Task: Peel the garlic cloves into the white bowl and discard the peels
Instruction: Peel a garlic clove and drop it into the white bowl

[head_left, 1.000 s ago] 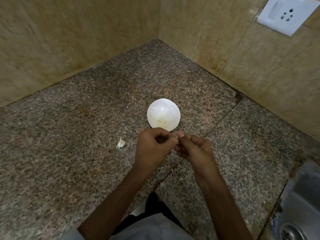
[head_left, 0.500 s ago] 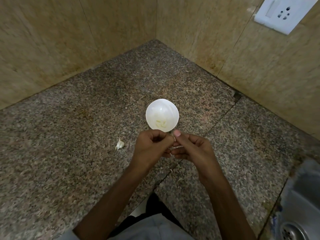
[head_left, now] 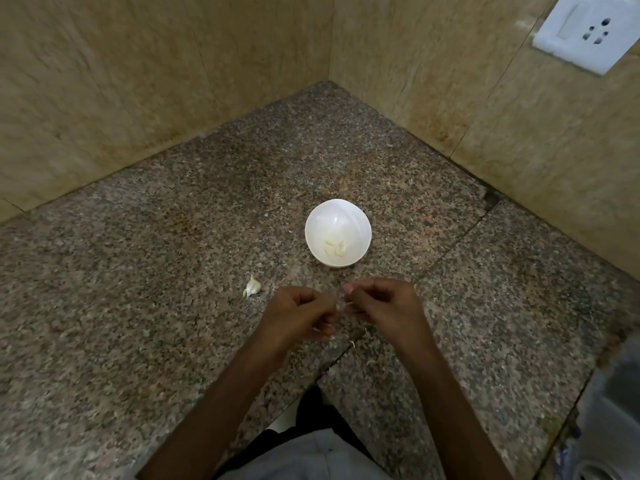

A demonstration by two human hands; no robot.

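Head cam, looking down. Nearest: grey garment [head_left: 311, 455] at the bottom edge, with both bare forearms reaching fwd from it. Sink [head_left: 613, 410] edge at lower R, blurred. The surface [head_left: 138, 306] is speckled granite, with a seam running diag. under the hands.

L hand [head_left: 299, 315]: knuckles up, fingers curled in toward the palm. Motion blur and contents hidden, so cannot tell whether it grips anything.

R hand [head_left: 384, 304]: fingers curled, thumb + forefinger tips pinching a pale bit [head_left: 347, 302] at the gap betw. the two hands. Too blurred to say clove or peel. The hands are close together, fingertips nearly meeting, just this side of the bowl.

Peel scraps [head_left: 352, 342]: small pale flecks on the surface by the seam, under the hands.

Garlic clove [head_left: 252, 287]: unpeeled, lies on the surface just L of the L hand, apart from it and near-left of the bowl.

White bowl [head_left: 338, 216]: upright on the surface beyond the hands, not touching them. Peeled cloves [head_left: 335, 250] sit inside, toward the near side of the bottom. Several; count unclear.

Far: tan tiled walls [head_left: 173, 98] meet in a corner behind the bowl. White socket plate [head_left: 585, 31] on the R wall, top R.
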